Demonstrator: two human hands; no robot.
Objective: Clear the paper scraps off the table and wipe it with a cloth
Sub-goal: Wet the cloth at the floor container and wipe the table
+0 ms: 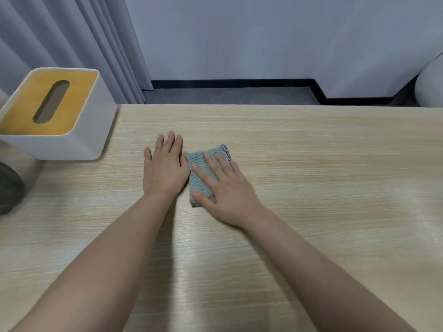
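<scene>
Cloth (203, 173): folded, waffle-textured, teal rectangle.
Right hand (225, 190): flat on cloth, grip apart.
Left hand (165, 168): flat, grip apart.
Tabletop (311, 164): pale woodgrain.

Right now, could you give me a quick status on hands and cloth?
Left hand flat on table. Right hand flat on folded cloth. No scraps visible.
</scene>
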